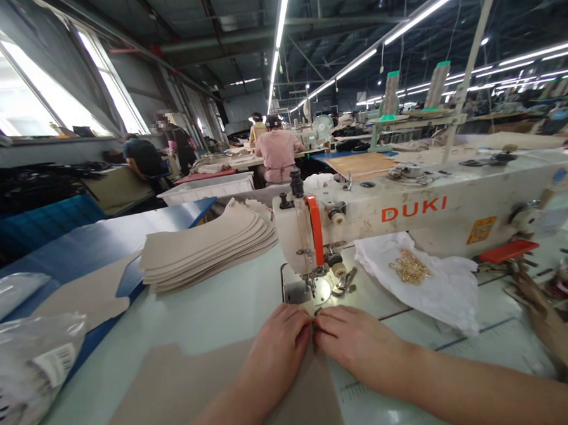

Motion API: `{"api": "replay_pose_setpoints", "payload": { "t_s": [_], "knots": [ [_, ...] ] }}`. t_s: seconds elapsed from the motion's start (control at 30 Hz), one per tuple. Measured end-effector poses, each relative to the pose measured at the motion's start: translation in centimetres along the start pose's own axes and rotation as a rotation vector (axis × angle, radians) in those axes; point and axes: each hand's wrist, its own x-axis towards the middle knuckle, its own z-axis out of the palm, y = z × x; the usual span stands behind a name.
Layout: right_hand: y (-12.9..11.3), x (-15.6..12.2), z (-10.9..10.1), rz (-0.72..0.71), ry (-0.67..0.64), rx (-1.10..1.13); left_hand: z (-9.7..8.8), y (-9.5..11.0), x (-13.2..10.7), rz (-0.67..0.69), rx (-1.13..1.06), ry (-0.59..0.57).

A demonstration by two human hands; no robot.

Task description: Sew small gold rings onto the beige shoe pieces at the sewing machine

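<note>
Right hand (pixel 360 345) and left hand (pixel 279 346) curl closed, fingertips pinching a beige fabric panel (pixel 151 400) — just in front of the DUKI sewing machine (pixel 408 212)!

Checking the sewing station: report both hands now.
Left hand: closed, holding the edge of the flat beige fabric panel.
Right hand: closed, fingertips holding the same edge.
</note>
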Motion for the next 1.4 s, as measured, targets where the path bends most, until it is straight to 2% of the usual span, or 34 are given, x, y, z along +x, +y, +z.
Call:
{"api": "replay_pose_setpoints", "payload": {
  "t_s": [0.4, 0.8, 1.0, 1.4],
  "knots": [
    [-0.1, 0.2, 0.4, 0.013, -0.003, -0.004, -0.4, -0.1, -0.7, 0.046, -0.033, 0.012],
    [2.9, 1.5, 0.9, 0.111, -0.064, 0.039, 0.8, -2.8, 2.7, 0.082, -0.044, 0.045],
    [3.3, 1.9, 1.0, 0.146, -0.083, 0.099, 0.8, -3.5, 3.1, 0.11, -0.069, 0.105],
    [3.4, 1.7, 2.0, 0.137, -0.05, 0.082, 0.9, -3.7, 3.3, 0.106, -0.066, 0.11]
  ]
}}
